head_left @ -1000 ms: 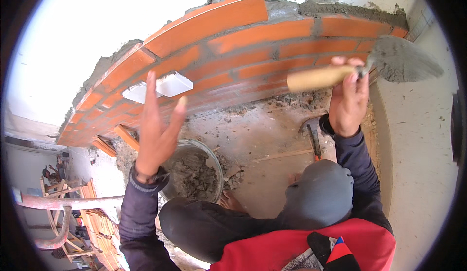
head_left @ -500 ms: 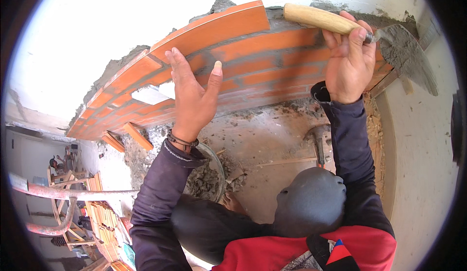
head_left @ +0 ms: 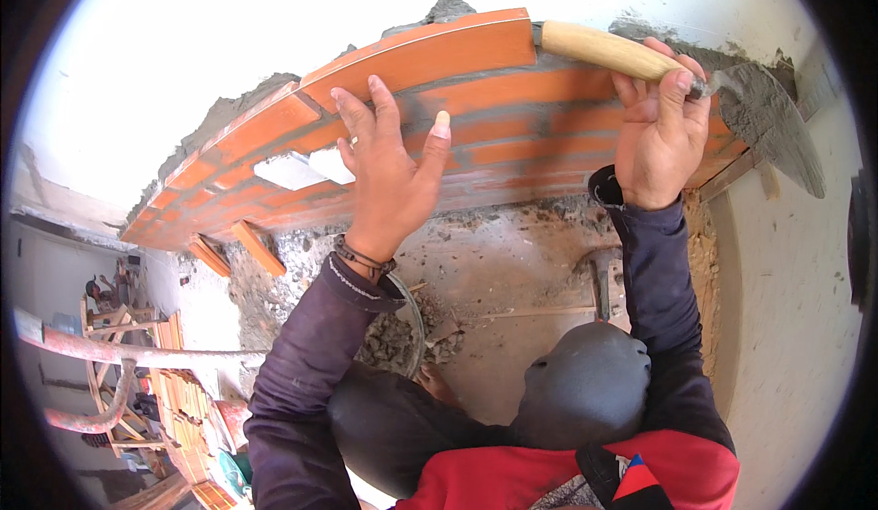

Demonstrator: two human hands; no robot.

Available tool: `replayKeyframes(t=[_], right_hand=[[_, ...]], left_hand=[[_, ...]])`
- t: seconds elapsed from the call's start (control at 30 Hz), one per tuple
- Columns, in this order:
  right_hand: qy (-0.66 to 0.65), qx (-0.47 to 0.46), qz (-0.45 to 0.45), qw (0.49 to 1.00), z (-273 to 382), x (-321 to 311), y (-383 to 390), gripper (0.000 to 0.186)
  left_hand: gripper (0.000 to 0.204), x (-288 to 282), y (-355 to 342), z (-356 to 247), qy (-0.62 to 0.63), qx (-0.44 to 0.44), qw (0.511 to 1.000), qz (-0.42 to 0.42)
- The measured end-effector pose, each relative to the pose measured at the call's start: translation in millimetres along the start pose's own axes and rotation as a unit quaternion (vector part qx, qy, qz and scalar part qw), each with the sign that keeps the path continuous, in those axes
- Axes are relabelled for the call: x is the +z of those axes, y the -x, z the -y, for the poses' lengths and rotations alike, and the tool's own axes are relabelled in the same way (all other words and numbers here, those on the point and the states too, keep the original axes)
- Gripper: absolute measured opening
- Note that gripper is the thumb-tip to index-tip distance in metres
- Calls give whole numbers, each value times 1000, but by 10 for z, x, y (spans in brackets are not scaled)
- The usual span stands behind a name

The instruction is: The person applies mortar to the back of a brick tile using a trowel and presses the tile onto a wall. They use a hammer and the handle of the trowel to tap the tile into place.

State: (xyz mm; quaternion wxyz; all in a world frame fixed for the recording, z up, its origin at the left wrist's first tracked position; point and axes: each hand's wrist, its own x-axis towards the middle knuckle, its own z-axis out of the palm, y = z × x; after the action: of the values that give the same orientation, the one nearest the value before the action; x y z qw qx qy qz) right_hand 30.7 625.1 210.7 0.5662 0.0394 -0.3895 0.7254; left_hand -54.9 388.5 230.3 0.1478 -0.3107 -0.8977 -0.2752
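My left hand is open, fingertips on or just beside the long top brick tile in the orange brick facing on the wall. In my right hand is a trowel with a wooden handle, its mortar-coated blade pointing right and down. The handle's butt is at the right end of the top tile; I cannot tell if it touches. Two white pieces sit on the brick face behind my left hand. Grey mortar lines the upper edge and joints.
A bucket of mortar sits below, partly hidden by my arm. A hammer lies on the floor, and loose tiles lean at left. Metal tubing, wooden stools, stacked strips and a distant person are at the left.
Both hands have risen to the top course, the left reaching the long tile. The trowel handle has swung up beside that tile's right end, and its blade has tipped downward.
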Motion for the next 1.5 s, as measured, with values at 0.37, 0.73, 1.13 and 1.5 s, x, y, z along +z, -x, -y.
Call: replayKeyframes(t=[0.37, 0.73, 1.13, 1.5], right_hand=[[31, 5, 6, 1000, -28, -3, 22, 30], [64, 5, 12, 998, 8, 22, 48, 36], [45, -8, 18, 999, 1, 10, 27, 35], [37, -19, 18, 999, 20, 50, 55, 34]], left_hand=[[93, 106, -49, -42, -70, -17, 997, -32], [88, 124, -9, -17, -98, -4, 994, -47], [91, 176, -34, -19, -102, -9, 994, -38], [89, 181, -40, -5, -103, 6, 994, -44]])
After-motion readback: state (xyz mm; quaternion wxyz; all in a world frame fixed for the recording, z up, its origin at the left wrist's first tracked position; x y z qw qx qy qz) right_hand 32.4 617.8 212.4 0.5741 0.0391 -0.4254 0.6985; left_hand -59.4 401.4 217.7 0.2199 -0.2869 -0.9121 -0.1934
